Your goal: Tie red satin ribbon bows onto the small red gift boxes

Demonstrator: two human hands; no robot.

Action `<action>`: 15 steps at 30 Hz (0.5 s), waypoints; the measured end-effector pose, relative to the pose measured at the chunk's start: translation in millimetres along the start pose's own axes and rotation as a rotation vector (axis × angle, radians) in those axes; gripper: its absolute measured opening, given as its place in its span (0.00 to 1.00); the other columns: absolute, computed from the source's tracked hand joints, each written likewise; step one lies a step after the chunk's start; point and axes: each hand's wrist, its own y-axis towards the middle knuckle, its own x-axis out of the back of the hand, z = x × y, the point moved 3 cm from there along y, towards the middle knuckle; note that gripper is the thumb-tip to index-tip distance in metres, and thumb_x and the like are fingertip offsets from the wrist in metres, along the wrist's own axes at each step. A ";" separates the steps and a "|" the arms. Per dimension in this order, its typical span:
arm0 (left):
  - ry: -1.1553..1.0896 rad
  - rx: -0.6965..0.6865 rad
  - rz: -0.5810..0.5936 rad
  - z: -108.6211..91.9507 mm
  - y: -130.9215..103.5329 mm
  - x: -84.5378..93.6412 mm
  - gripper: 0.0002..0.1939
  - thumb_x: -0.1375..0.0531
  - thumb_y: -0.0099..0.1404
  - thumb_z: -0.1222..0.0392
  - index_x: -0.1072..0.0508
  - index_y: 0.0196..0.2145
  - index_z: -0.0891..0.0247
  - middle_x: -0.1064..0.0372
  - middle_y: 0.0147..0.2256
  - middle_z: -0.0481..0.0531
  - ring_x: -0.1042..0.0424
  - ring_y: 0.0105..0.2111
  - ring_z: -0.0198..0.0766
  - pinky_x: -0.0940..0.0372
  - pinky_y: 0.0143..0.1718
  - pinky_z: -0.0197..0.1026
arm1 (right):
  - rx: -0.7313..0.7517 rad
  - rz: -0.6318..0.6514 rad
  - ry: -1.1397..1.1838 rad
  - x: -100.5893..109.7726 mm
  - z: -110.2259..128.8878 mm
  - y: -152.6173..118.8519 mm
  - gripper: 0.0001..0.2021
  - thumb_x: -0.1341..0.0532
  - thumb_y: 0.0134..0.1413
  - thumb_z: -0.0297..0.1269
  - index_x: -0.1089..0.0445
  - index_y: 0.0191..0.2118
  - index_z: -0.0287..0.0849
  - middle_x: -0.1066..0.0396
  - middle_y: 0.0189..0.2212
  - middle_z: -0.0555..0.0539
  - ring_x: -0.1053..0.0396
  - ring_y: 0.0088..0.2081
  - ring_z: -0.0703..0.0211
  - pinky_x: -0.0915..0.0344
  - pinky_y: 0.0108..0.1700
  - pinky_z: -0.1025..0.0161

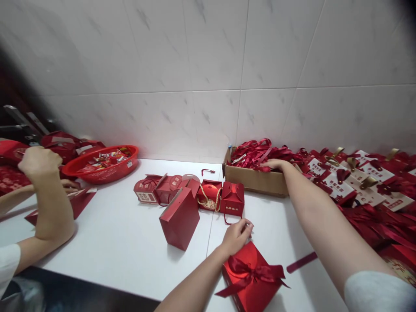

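Note:
Reaching into a cardboard box [256, 184] of dark red ribbons [248, 151], my right hand [274, 164] touches the pile, its fingers partly hidden. My left hand [238, 236] rests on the white table just beyond a red gift box [256, 290] tied with a satin bow [252, 274]. Its fingers are curled together, and whatever is in them is too small to make out. Past the left hand stand a small red box [232, 200] and another with a rope handle [209, 197]. A strip of ribbon [301, 262] lies under my right forearm.
A tall red box [180, 221] and more small candy boxes [147, 190] stand mid-table. To the left is a red basket [107, 173] of wrapped sweets. A co-worker's arm [52, 203] works over a red box [81, 203]. Finished-looking boxes [367, 177] crowd the right, along the tiled wall.

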 end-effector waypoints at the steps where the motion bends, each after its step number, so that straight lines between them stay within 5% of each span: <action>1: 0.002 -0.001 0.003 -0.5 0.0 0.4 0.19 0.53 0.66 0.46 0.31 0.39 0.61 0.29 0.27 0.48 0.30 0.29 0.36 0.40 0.32 0.36 | 0.030 0.107 -0.011 -5.6 1.7 1.5 0.20 0.34 0.38 0.44 0.27 0.40 0.39 0.25 0.37 0.41 0.28 0.38 0.48 0.31 0.41 0.56; 4: 0.005 -0.002 0.000 -1.2 0.5 1.1 0.19 0.53 0.66 0.46 0.31 0.39 0.61 0.29 0.27 0.48 0.30 0.29 0.36 0.40 0.32 0.36 | 0.048 0.317 -0.013 -12.2 2.2 2.5 0.14 0.32 0.35 0.39 0.26 0.32 0.41 0.24 0.33 0.46 0.28 0.32 0.53 0.31 0.35 0.61; 8: -0.008 0.019 -0.001 0.6 1.1 0.0 0.18 0.52 0.65 0.46 0.31 0.39 0.60 0.30 0.27 0.47 0.30 0.29 0.36 0.41 0.32 0.36 | 0.145 0.341 -0.097 -3.3 2.0 3.5 0.19 0.36 0.40 0.53 0.28 0.30 0.39 0.26 0.29 0.45 0.30 0.29 0.56 0.34 0.32 0.62; 12: -0.009 0.017 0.001 1.7 1.5 -1.3 0.19 0.52 0.65 0.46 0.30 0.38 0.61 0.30 0.26 0.47 0.32 0.28 0.35 0.41 0.32 0.36 | 0.105 0.007 -0.214 13.7 -4.5 15.2 0.28 0.45 0.45 0.62 0.28 0.30 0.37 0.28 0.28 0.40 0.30 0.34 0.49 0.35 0.38 0.58; 15: 0.020 0.008 0.004 0.8 1.8 -1.4 0.18 0.52 0.65 0.46 0.30 0.37 0.61 0.30 0.26 0.48 0.32 0.28 0.35 0.41 0.31 0.36 | -0.027 -0.336 -0.163 23.1 -18.5 25.8 0.28 0.45 0.50 0.56 0.31 0.45 0.35 0.30 0.43 0.32 0.33 0.47 0.41 0.38 0.47 0.51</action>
